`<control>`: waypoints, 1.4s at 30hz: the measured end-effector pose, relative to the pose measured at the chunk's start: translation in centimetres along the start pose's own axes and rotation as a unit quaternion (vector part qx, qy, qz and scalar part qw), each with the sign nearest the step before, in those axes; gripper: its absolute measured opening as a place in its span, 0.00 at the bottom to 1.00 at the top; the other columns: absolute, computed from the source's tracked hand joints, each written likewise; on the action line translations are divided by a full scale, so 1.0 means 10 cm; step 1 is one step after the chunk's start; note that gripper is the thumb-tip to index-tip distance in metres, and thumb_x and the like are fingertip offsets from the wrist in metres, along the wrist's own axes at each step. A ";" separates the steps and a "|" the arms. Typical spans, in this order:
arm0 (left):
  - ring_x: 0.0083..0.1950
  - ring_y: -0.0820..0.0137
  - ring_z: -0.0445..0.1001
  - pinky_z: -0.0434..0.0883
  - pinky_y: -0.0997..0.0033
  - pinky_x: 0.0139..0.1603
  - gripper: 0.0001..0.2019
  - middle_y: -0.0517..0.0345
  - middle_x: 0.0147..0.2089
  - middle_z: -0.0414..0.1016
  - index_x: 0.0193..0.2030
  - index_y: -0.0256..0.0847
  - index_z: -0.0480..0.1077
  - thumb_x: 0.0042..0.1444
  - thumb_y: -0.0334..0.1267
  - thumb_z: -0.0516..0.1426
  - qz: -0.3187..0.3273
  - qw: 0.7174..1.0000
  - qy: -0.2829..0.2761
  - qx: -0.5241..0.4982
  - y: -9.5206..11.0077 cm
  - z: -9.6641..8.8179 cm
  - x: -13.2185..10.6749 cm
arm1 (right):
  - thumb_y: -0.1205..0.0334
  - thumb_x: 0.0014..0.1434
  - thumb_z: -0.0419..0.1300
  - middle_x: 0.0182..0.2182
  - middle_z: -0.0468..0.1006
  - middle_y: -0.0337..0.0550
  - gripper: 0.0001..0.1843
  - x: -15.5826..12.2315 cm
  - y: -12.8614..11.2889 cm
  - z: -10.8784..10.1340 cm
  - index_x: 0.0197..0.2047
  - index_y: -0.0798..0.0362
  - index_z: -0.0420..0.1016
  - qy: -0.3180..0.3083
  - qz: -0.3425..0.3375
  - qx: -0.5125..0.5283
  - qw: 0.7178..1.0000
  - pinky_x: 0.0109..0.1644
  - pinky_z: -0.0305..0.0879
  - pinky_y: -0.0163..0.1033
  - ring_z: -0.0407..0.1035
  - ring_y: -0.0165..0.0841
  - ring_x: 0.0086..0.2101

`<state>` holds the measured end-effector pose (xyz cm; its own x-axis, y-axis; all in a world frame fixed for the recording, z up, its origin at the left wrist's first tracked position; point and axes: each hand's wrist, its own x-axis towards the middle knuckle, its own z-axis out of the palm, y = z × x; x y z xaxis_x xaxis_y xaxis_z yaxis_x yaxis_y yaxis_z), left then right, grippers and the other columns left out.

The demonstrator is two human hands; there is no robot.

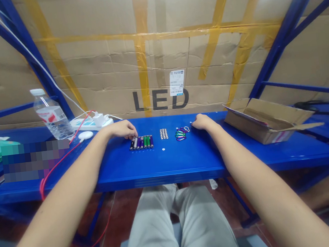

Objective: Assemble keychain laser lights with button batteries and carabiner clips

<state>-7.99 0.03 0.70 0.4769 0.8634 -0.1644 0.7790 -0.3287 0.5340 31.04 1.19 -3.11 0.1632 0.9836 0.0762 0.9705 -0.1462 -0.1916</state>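
Observation:
Both my arms reach out over a blue table (187, 164). My left hand (123, 129) rests knuckles-up with its fingers curled at the left end of a row of several small coloured cylinders (141, 142). My right hand (201, 122) lies curled on the table just right of a small heap of coloured carabiner clips (181, 133). Whether either hand holds anything is hidden. Between the cylinders and the clips sits a block of small round silvery discs (163, 134). One loose disc (163, 149) lies nearer to me.
An open cardboard box (267, 121) stands at the right. A water bottle (52, 114), a white power strip (91, 123) with a red cable (56, 165) and a white puck (85, 135) are at the left. A taped cardboard wall marked LED (157, 61) closes the back.

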 end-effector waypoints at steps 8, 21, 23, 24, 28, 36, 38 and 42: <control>0.32 0.67 0.76 0.70 0.74 0.33 0.10 0.55 0.31 0.81 0.31 0.40 0.79 0.42 0.39 0.59 -0.018 0.995 0.100 -0.005 -0.16 -0.03 0.11 | 0.59 0.59 0.61 0.48 0.80 0.63 0.21 -0.01 -0.01 -0.01 0.52 0.61 0.78 0.001 -0.001 0.015 1.000 0.47 0.69 0.41 0.76 0.46 0.47; 0.30 0.68 0.76 0.70 0.74 0.30 0.09 0.52 0.30 0.81 0.32 0.37 0.78 0.45 0.33 0.56 -0.067 0.985 0.158 0.018 -0.25 0.03 0.17 | 0.69 0.56 0.61 0.44 0.83 0.50 0.17 -0.11 -0.05 -0.11 0.48 0.56 0.82 -0.030 -0.055 0.051 0.997 0.46 0.67 0.33 0.77 0.37 0.44; 0.30 0.68 0.76 0.69 0.74 0.29 0.09 0.52 0.30 0.80 0.32 0.37 0.78 0.46 0.33 0.56 -0.067 0.985 0.160 0.021 -0.25 0.04 0.17 | 0.68 0.56 0.62 0.41 0.84 0.49 0.15 -0.12 -0.05 -0.13 0.47 0.57 0.82 -0.032 -0.050 0.051 0.997 0.43 0.67 0.33 0.77 0.36 0.41; 0.30 0.68 0.76 0.70 0.74 0.29 0.09 0.52 0.30 0.81 0.32 0.37 0.78 0.46 0.32 0.56 -0.066 0.985 0.160 0.021 -0.25 0.04 0.17 | 0.68 0.56 0.63 0.40 0.84 0.49 0.15 -0.13 -0.05 -0.14 0.46 0.57 0.82 -0.031 -0.050 0.048 0.997 0.42 0.67 0.33 0.77 0.36 0.40; 0.30 0.68 0.76 0.71 0.74 0.31 0.10 0.52 0.31 0.81 0.32 0.37 0.78 0.45 0.31 0.55 -0.061 0.985 0.158 0.015 -0.24 0.04 0.16 | 0.69 0.55 0.64 0.39 0.84 0.49 0.13 -0.15 -0.06 -0.16 0.44 0.58 0.82 -0.031 -0.059 0.037 0.997 0.40 0.67 0.32 0.76 0.35 0.39; 0.31 0.68 0.76 0.71 0.75 0.31 0.11 0.53 0.32 0.82 0.32 0.37 0.78 0.44 0.31 0.55 -0.065 0.986 0.151 0.019 -0.26 0.02 0.18 | 0.68 0.55 0.64 0.39 0.84 0.49 0.10 -0.16 -0.09 -0.15 0.41 0.58 0.83 -0.025 -0.071 0.022 0.997 0.39 0.66 0.32 0.76 0.35 0.38; 0.31 0.68 0.76 0.71 0.75 0.31 0.11 0.53 0.32 0.82 0.32 0.37 0.78 0.45 0.31 0.55 -0.066 0.986 0.149 0.020 -0.26 0.02 0.18 | 0.68 0.55 0.64 0.39 0.83 0.49 0.10 -0.16 -0.10 -0.15 0.41 0.57 0.83 -0.024 -0.073 0.022 0.997 0.39 0.66 0.32 0.76 0.35 0.38; 0.31 0.68 0.76 0.71 0.75 0.31 0.10 0.52 0.32 0.81 0.32 0.37 0.78 0.45 0.31 0.56 -0.069 0.986 0.152 0.018 -0.27 0.02 0.19 | 0.68 0.54 0.64 0.38 0.83 0.49 0.09 -0.17 -0.11 -0.15 0.40 0.57 0.83 -0.024 -0.077 0.024 0.996 0.39 0.66 0.33 0.76 0.35 0.38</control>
<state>-9.10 2.44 -1.20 0.2259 0.9738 0.0259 0.8446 -0.2091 0.4928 30.00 -0.47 -1.59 0.0036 0.9981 0.0617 0.9736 0.0106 -0.2281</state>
